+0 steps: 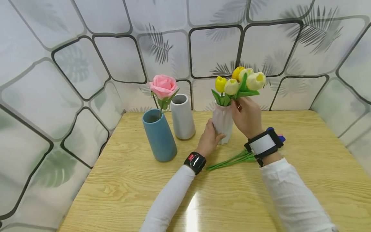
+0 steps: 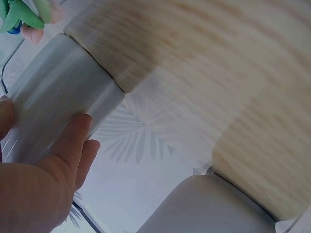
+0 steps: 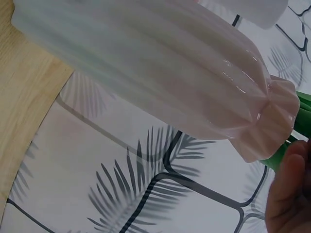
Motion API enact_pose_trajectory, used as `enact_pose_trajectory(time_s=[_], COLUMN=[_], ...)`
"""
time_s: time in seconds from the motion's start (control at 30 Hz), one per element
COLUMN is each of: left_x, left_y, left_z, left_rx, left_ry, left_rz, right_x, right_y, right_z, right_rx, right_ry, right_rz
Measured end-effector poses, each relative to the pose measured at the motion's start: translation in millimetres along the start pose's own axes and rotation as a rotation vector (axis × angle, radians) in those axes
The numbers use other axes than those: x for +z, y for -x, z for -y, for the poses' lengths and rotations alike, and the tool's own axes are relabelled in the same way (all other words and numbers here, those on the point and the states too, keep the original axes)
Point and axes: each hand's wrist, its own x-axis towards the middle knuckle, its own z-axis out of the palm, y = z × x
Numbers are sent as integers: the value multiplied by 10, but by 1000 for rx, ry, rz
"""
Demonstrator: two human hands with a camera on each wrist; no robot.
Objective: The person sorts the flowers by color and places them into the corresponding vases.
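Observation:
My left hand (image 1: 208,139) holds a pale pink-white fluted vase (image 1: 222,119) low on its body, thumb and fingers on opposite sides. The left wrist view shows those fingers (image 2: 73,141) against the smooth vase wall. Yellow tulips (image 1: 221,84) and cream tulips (image 1: 256,81) rise above the vase mouth with green leaves. Right at the rim, my right hand (image 1: 247,116) pinches tulip stems. In the right wrist view its fingertips (image 3: 291,177) are beside green stems and the crimped rim (image 3: 272,121). Where the stems end inside the vase is hidden.
Left of my left hand stand a blue vase (image 1: 160,138) with a pink rose (image 1: 163,86) and a white vase (image 1: 183,119). Green flower stems (image 1: 232,161) lie on the wooden table (image 1: 130,193), partly under my right wrist. A patterned curtain (image 1: 214,48) hangs behind.

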Motion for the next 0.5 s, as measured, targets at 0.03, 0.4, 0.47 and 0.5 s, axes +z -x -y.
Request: enact_pose_trajectory(time_s=[0.03,0.4,0.47,0.5], left_x=[2,4,11,15], left_y=[2,1,-2,-2], left_z=[2,11,15,16], left_rx=[0,23,16,14], left_ry=[0,-14,-20,-22], left_rz=[1,-7,-1,0], right_x=[5,-55,-61,-64], right_y=[-4,-219,-198,-178], right_z=[-4,55,62,63], right_rx=[24,212,221,221], right_ry=[7,-10,-35,-46], right_rz=[37,434,386,349])
